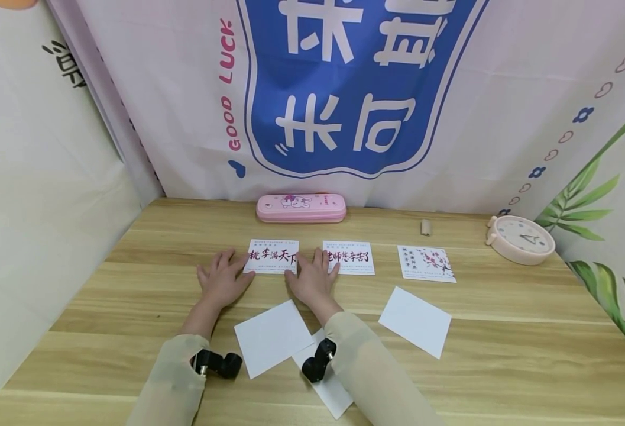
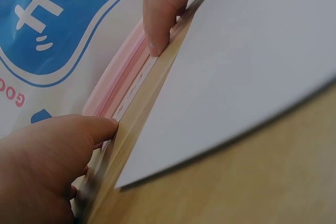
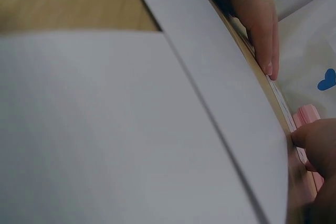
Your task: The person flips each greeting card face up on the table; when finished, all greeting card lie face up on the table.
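A white card with red brush lettering [image 1: 272, 264] lies flat on the table between both hands. At its left edge, my left hand [image 1: 224, 281] rests with fingers loosely spread and thumb touching the lower corner. My right hand [image 1: 310, 281] touches the right edge, its fingers reaching over the gap to a second red-lettered card [image 1: 356, 265]. Part of that second card is hidden under those fingers. In the left wrist view, the fingertips of the left hand [image 2: 58, 156] and right hand press at opposite ends of the first card.
Farther right lies a blossom-printed card [image 1: 424, 266]. Nearer are blank white cards [image 1: 272, 338] [image 1: 415, 322], and another white card [image 1: 336, 396] partly beneath the right sleeve. A pink pencil case [image 1: 301, 210], a small beige piece [image 1: 426, 228] and a pink clock [image 1: 522, 239] stand behind.
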Tool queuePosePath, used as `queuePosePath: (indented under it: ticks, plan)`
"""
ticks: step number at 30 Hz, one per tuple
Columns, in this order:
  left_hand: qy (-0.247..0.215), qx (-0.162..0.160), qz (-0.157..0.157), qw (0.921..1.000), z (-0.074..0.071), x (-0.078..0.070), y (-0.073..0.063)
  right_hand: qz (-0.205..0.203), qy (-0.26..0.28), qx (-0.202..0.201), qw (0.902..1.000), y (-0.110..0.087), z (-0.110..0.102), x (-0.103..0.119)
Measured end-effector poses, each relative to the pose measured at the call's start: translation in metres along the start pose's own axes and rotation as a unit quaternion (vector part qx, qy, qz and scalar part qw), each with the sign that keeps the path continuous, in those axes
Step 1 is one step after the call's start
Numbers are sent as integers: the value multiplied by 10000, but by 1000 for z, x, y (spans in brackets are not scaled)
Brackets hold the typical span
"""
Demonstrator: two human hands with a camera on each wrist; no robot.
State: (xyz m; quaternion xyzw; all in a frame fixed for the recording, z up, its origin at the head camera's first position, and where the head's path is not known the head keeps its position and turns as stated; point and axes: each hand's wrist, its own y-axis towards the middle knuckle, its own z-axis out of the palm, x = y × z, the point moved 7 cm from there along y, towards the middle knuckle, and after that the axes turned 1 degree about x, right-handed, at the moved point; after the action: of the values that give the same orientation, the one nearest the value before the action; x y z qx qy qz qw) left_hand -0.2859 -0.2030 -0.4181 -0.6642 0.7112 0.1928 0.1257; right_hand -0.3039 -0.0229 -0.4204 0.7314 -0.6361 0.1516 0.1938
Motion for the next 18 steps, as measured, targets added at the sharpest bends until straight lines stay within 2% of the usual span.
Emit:
queuePosePath:
  ticks: [18]
  plan:
    - [39,92,22,9999,0,-2,-1,-6,48,-45,10000,0,-1,0]
